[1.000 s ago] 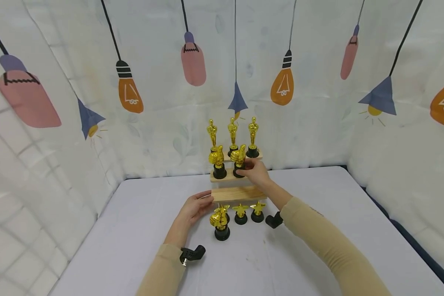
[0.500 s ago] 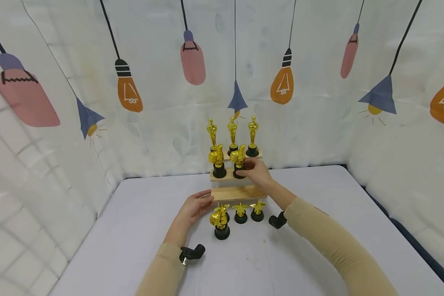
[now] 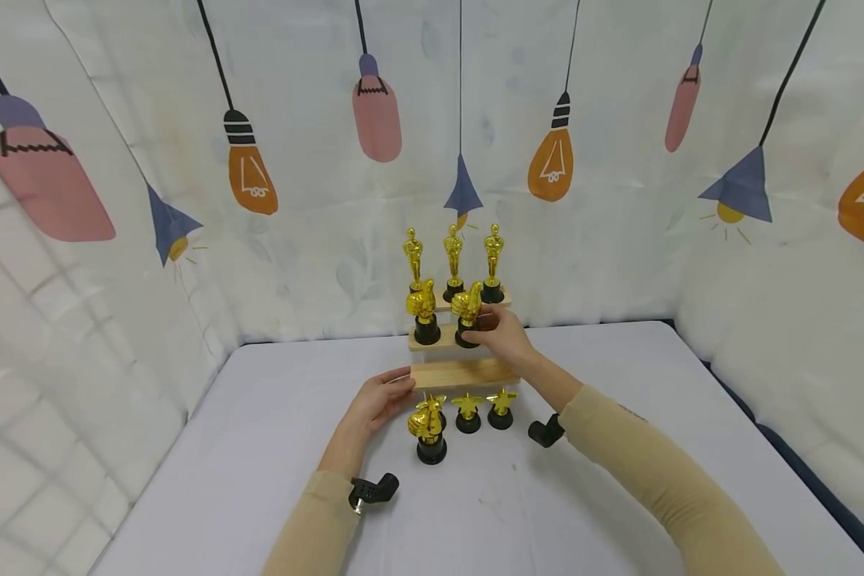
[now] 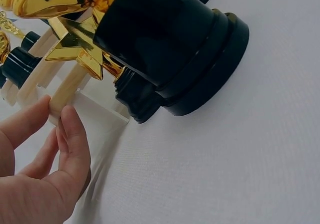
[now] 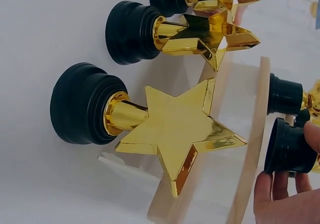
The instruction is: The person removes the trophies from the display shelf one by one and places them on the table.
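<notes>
My right hand (image 3: 502,334) grips the black base of a gold thumbs-up trophy (image 3: 466,306) over the right part of the middle wooden shelf (image 3: 442,340). In the right wrist view this held base (image 5: 290,146) tilts slightly beside an upright one. A second thumbs-up trophy (image 3: 422,301) stands on that shelf's left. With thumb and fingers, my left hand (image 3: 378,404) pinches the left end of the lowest wooden shelf (image 3: 464,374); the left wrist view shows the pinched board end (image 4: 62,98). A third thumbs-up trophy (image 3: 429,424) stands on the table, partly hiding a star trophy (image 4: 75,47).
Three gold figure trophies (image 3: 454,256) line the top shelf. Before the rack, two more star trophies, one in the middle (image 3: 468,412) and one to the right (image 3: 501,408), stand on the white table (image 3: 259,448). A lamp-patterned cloth (image 3: 317,240) hangs behind.
The held thumbs-up trophy and my right hand have shifted very slightly right, the right forearm with them. My left hand keeps its place on the lowest shelf.
</notes>
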The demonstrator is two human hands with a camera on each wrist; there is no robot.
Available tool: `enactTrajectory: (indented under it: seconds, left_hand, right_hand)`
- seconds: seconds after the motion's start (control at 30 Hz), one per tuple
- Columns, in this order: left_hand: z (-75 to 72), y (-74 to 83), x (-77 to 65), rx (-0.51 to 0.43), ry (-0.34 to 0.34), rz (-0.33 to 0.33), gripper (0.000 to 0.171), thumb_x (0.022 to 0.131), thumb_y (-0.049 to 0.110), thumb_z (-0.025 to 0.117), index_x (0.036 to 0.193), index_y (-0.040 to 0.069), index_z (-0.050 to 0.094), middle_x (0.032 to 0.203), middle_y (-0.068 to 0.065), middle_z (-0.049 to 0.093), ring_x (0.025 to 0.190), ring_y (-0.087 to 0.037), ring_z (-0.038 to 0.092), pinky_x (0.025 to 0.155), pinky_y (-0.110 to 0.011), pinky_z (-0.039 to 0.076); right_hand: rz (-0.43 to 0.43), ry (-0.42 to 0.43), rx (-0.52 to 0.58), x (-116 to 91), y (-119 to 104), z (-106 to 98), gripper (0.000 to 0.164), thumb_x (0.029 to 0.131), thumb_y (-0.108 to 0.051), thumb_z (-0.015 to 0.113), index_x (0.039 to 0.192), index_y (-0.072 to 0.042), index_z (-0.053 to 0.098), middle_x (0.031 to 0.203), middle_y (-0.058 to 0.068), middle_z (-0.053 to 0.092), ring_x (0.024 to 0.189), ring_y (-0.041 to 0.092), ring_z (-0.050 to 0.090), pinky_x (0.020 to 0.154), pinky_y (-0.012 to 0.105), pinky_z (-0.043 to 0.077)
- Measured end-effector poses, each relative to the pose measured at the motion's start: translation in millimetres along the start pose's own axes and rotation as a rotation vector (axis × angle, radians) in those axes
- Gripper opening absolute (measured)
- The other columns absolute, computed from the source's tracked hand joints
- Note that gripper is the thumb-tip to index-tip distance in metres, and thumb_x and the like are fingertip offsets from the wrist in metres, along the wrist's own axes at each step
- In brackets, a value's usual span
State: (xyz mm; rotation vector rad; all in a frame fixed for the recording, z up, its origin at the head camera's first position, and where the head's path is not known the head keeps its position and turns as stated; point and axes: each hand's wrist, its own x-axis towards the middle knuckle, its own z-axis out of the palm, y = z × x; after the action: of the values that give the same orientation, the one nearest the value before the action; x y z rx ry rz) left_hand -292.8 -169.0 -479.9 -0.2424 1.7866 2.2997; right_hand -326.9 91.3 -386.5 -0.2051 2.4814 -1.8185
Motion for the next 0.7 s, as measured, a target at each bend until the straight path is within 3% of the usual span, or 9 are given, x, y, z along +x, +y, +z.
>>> enactTrajectory:
  seconds: [0.27,0.5,0.7]
  left_hand:
    - [0.3,-1.5,0.7,-0.012,0.005,-0.005,0.047,0.099,-0.001,0.066,0.144,-0.007,0.052,0.135,-0.025,0.059,0.103,-0.019,0.067,0.091,-0.032,0.057]
    - [2.1,-0.2,-0.7,-0.007,0.010,-0.016,0.047,0.099,-0.001,0.066,0.144,-0.006,0.053,0.135,-0.025,0.059,0.104,-0.020,0.067,0.090,-0.033,0.057]
    - [2.7,1.6,-0.7,-0.015,0.024,-0.023,0.046,0.099,0.000,0.066,0.143,-0.003,0.055,0.135,-0.024,0.059,0.105,-0.020,0.067,0.090,-0.032,0.058]
  right_hand:
    - [-0.042,-0.024,-0.045,-12,-2,-6,0.069,0.090,-0.017,0.082,0.149,-0.004,0.048,0.132,0.017,0.059,0.123,0.032,0.055,0.102,0.046,0.048]
    - [-0.034,-0.068,-0.007,-31,-7,-14,0.051,0.091,-0.013,0.080,0.135,-0.003,0.055,0.130,0.018,0.060,0.122,0.033,0.057,0.101,0.048,0.048]
    - [-0.035,-0.110,0.004,-41,-10,-18,0.054,0.090,-0.014,0.081,0.135,-0.002,0.054,0.128,0.017,0.060,0.121,0.032,0.056,0.100,0.044,0.050]
